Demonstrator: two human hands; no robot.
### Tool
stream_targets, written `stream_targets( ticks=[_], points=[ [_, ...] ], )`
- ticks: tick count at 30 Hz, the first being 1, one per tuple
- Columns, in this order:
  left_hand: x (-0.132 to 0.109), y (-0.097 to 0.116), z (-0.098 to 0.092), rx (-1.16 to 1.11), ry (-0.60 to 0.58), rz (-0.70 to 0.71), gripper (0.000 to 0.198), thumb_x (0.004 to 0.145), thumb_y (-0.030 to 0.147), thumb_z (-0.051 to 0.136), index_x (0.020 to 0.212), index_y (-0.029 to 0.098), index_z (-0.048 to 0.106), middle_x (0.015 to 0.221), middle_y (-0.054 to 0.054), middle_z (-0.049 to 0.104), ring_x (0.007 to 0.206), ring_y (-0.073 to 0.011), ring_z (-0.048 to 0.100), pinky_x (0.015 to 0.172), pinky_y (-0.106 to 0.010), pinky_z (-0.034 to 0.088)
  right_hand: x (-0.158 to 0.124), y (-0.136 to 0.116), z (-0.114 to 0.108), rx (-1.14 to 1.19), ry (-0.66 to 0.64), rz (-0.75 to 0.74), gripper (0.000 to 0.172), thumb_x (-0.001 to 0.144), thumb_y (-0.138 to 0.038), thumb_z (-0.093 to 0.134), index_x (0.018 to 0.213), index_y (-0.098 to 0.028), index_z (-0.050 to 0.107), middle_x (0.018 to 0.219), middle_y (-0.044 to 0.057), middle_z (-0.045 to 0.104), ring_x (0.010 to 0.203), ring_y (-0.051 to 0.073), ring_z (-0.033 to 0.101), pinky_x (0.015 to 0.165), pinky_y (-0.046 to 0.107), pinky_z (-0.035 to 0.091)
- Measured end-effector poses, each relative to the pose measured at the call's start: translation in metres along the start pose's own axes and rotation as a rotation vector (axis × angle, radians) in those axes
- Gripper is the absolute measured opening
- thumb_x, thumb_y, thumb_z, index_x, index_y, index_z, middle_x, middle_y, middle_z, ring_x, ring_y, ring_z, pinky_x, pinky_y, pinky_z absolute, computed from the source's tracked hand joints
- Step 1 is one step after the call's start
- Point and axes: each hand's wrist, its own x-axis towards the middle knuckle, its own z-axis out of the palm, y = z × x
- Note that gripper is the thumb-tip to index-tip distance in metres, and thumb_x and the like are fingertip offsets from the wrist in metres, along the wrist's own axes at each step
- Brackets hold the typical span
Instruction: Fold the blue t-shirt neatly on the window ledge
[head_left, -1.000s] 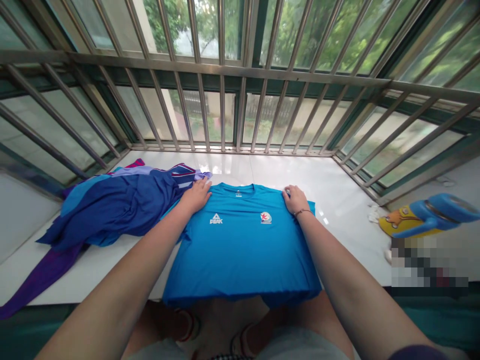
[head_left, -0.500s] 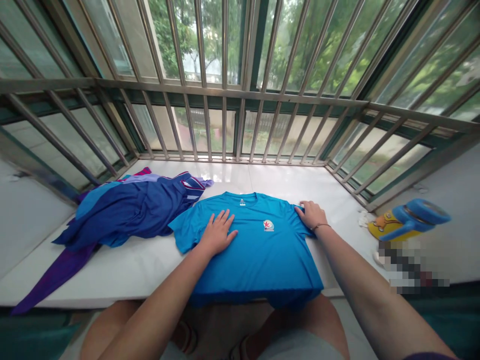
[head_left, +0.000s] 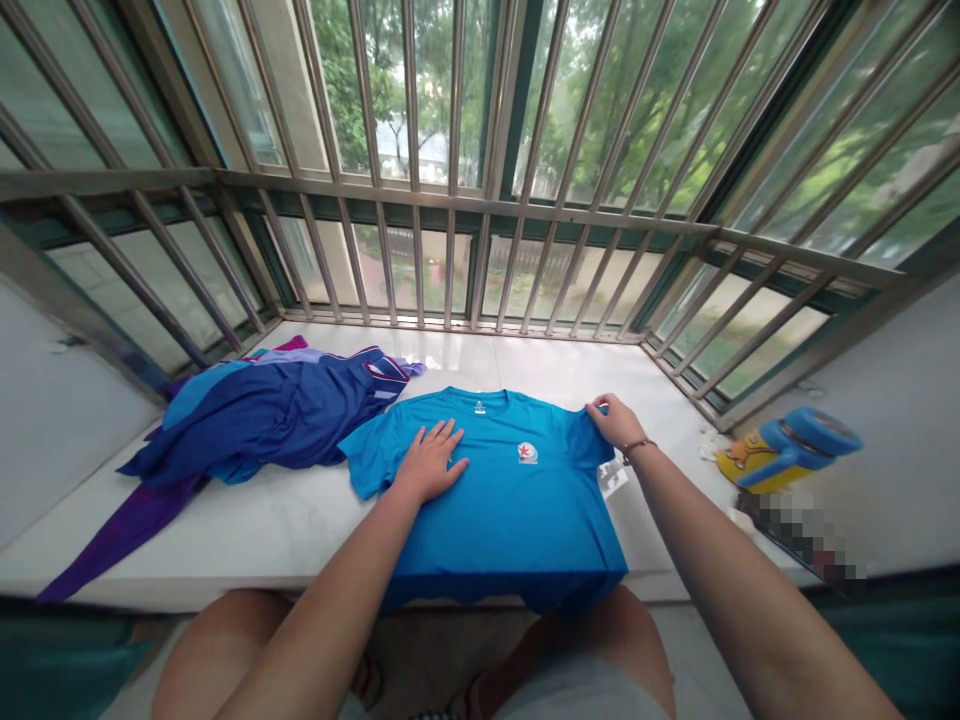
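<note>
A bright blue T-shirt [head_left: 517,510] lies face up on the white window ledge [head_left: 262,520], its hem hanging over the front edge. My left hand [head_left: 431,462] rests flat on the shirt's chest, fingers spread. My right hand [head_left: 616,421] pinches the shirt's right shoulder at the sleeve seam and lifts that corner slightly.
A heap of dark blue and purple clothes [head_left: 247,420] lies on the ledge to the left. A yellow and blue toy-like object [head_left: 787,452] sits at the right. Metal window bars [head_left: 480,200] enclose the ledge on three sides. My knees show below the ledge.
My left hand left the shirt's left shoulder and now lies flat on the chest. My right hand has closed on the right shoulder and raised it a little.
</note>
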Motion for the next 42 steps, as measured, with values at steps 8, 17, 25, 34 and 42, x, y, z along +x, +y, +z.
stream_targets(
  ticks=[8, 17, 25, 34, 42],
  points=[
    [0.000, 0.001, -0.001, 0.001, 0.003, -0.008, 0.071, 0.106, 0.064, 0.044, 0.169, 0.033, 0.043, 0.181, -0.004, 0.030, 0.169, -0.0305, 0.026, 0.138, -0.058, 0.017, -0.021, -0.064, -0.025, 0.309, -0.367, -0.194, 0.038, 0.108, -0.056, 0.055, 0.125, -0.025, 0.069, 0.113, 0.007, 0.082, 0.068, 0.015, 0.074, 0.059, 0.025, 0.057],
    [0.001, 0.002, -0.003, -0.012, -0.001, -0.017, 0.069, 0.106, 0.062, 0.045, 0.168, 0.032, 0.046, 0.181, -0.005, 0.031, 0.169, -0.0297, 0.026, 0.138, -0.059, 0.017, -0.076, -0.029, -0.034, 0.104, -0.320, -0.249, 0.026, 0.094, -0.033, 0.074, 0.119, -0.024, 0.077, 0.114, 0.006, 0.080, 0.091, 0.021, 0.076, 0.085, 0.031, 0.058],
    [-0.001, 0.006, -0.007, 0.001, -0.001, -0.024, 0.068, 0.107, 0.061, 0.046, 0.168, 0.032, 0.046, 0.180, -0.005, 0.033, 0.168, -0.0289, 0.027, 0.138, -0.057, 0.017, -0.135, -0.019, 0.000, -0.332, -0.304, -0.413, 0.028, 0.106, -0.023, 0.055, 0.126, -0.026, 0.074, 0.128, 0.009, 0.068, 0.112, 0.022, 0.068, 0.090, 0.029, 0.050],
    [-0.001, 0.007, -0.010, -0.013, -0.006, -0.028, 0.067, 0.106, 0.058, 0.048, 0.167, 0.031, 0.047, 0.180, -0.006, 0.033, 0.168, -0.0298, 0.028, 0.138, -0.058, 0.018, -0.138, 0.004, -0.006, -0.409, -0.157, -0.261, 0.032, 0.106, -0.019, 0.050, 0.126, -0.022, 0.074, 0.130, 0.013, 0.068, 0.111, 0.026, 0.067, 0.088, 0.032, 0.050],
    [-0.002, 0.006, -0.010, -0.006, -0.010, -0.025, 0.067, 0.107, 0.058, 0.046, 0.168, 0.030, 0.046, 0.181, -0.006, 0.031, 0.169, -0.0287, 0.026, 0.138, -0.059, 0.016, -0.159, -0.050, 0.026, -0.332, -0.058, -0.499, 0.038, 0.110, -0.042, 0.054, 0.138, -0.022, 0.069, 0.137, 0.014, 0.068, 0.123, 0.031, 0.063, 0.105, 0.042, 0.051]
  ],
)
